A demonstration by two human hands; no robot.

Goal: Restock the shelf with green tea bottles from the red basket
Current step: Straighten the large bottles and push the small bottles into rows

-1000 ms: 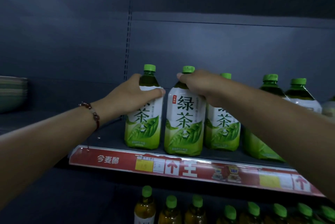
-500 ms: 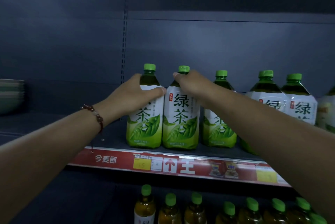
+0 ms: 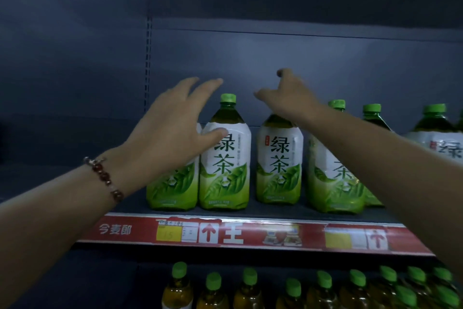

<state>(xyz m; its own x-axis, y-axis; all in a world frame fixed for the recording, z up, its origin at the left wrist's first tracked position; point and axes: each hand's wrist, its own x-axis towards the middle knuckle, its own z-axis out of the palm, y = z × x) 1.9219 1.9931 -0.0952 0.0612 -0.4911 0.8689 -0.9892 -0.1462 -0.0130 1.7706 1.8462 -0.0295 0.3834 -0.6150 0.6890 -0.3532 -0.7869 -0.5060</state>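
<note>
Green tea bottles [image 3: 224, 158] upright in row behind shelf's red price strip [image 3: 250, 232], left hand [image 3: 170, 131] spread, holding nothing, before leftmost bottles, right hand [image 3: 288, 95] loosely open, empty, above row.

We see a dim, bluish scene with little contrast; the dark grey metal back panel of the shelving [image 3: 300, 58] is faintly brighter near its middle and falls off to near black at the corners. The white-and-green labelled green tea bottles [image 3: 225, 158] catch the most light from the front, with soft sheen on their shoulders. Our raised left hand [image 3: 170, 133] and right hand [image 3: 288, 98] are smeared by motion blur at the fingertips. The red price strip along the shelf edge [image 3: 250, 233] bows, and the amber bottles with green caps below [image 3: 250, 288] are murky, blurring toward the right.
</note>
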